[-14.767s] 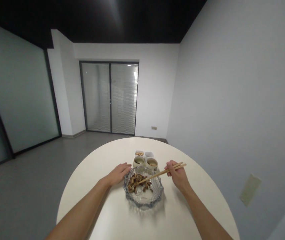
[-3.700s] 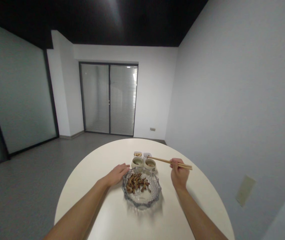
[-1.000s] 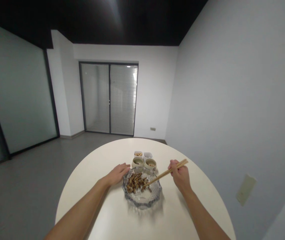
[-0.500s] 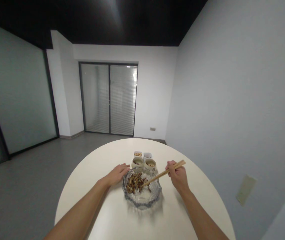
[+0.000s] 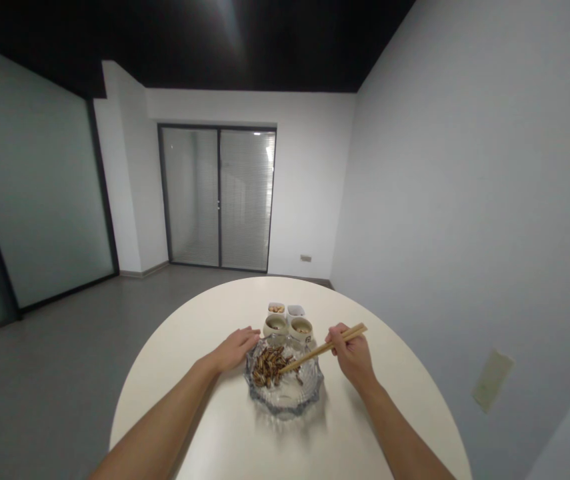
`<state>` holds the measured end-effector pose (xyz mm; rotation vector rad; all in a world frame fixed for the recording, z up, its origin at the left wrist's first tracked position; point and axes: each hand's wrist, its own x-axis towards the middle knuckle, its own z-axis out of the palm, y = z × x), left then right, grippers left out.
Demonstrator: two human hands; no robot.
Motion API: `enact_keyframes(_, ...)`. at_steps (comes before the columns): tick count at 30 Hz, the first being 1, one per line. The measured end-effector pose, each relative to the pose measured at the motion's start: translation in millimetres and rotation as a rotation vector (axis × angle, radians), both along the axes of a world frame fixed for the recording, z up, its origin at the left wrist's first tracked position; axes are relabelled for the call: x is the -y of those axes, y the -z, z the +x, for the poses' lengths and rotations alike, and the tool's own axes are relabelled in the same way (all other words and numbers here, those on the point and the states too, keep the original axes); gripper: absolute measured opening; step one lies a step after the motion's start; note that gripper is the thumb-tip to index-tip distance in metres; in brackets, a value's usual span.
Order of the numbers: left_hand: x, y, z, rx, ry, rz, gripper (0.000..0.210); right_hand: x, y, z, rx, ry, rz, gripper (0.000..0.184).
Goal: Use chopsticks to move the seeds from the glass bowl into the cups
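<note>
A clear glass bowl (image 5: 285,408) with a scalloped rim stands in front of me. Small, slender brown pieces with pale streaks (image 5: 271,365) are heaped in its left part; their kind is hard to tell. My right hand (image 5: 352,353) grips a pair of wooden chopsticks (image 5: 317,351), whose tips reach down into the heap. At the bowl's left edge my left hand (image 5: 239,347) lies flat, fingers stretched out, close to or touching the rim. Whether a piece is between the chopstick tips is too small to see.
Behind the bowl stand two cream cups (image 5: 275,325) (image 5: 301,328), with contents inside. Farther back are a small white dish (image 5: 276,309) of light-brown pieces and another white dish (image 5: 295,311). All rest on a round white table (image 5: 215,440). A wall (image 5: 439,200) rises on the right.
My right hand and the chopsticks have shifted slightly left, so the tips sit deeper over the heap. My left hand and the bowl have stayed in place.
</note>
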<state>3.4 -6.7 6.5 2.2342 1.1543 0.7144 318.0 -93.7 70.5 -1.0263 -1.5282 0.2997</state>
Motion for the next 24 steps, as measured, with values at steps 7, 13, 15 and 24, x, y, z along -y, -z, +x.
enact_keyframes(7,1.0,-0.6,-0.4,-0.001,-0.008,-0.017,0.075,-0.8,1.9,-1.4,0.000,-0.012,-0.002,0.066)
enact_keyframes(13,-0.9,2.0,-1.4,0.016,-0.030,-0.037,0.079,-4.7,4.1,-4.6,0.023,-0.051,-0.007,0.063)
enact_keyframes(15,-1.2,2.2,-1.4,0.013,-0.026,-0.038,0.079,-4.5,4.1,-5.5,0.022,-0.062,-0.013,0.062)
enact_keyframes(24,-1.7,3.4,-1.9,-0.006,-0.025,-0.027,0.083,-6.5,9.7,0.5,-0.005,-0.090,0.027,0.061)
